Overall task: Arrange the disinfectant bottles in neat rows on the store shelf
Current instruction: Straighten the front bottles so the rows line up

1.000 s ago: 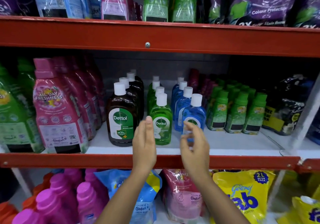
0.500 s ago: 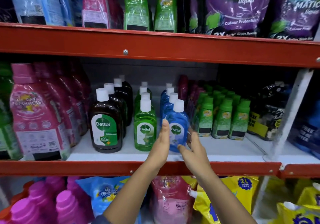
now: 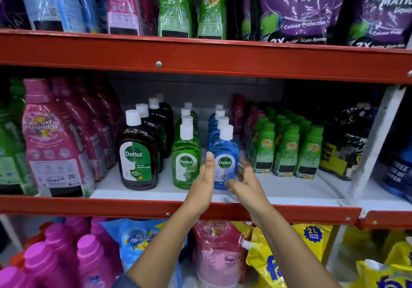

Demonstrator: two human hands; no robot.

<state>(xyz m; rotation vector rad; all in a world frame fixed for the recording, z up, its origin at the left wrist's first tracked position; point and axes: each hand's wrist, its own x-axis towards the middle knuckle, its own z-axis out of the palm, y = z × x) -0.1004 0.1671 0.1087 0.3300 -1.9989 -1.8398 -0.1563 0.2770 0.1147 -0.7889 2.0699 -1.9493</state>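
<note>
Three rows of white-capped Dettol disinfectant bottles run front to back on the middle shelf [image 3: 289, 194]: brown bottles [image 3: 138, 153] on the left, green bottles [image 3: 186, 153] in the middle, blue bottles on the right. The front blue bottle [image 3: 225, 151] stands upright between my two hands. My left hand [image 3: 204, 182] lies flat against its left side, fingers straight up. Cupped at its lower right side is my right hand [image 3: 244, 182]. Both hands touch the bottle, which rests on the shelf.
Tall pink softener bottles [image 3: 51, 145] crowd the shelf's left; small green bottles [image 3: 287, 151] and a black pouch [image 3: 350, 140] stand to the right. Red shelf beams [image 3: 200, 57] run above and below. Pouches and bottles fill the upper and lower shelves. A white upright [image 3: 374, 140] stands at right.
Both hands have moved forward from in front of the shelf edge and closed in on either side of the front blue bottle. The camera has shifted slightly to the right.
</note>
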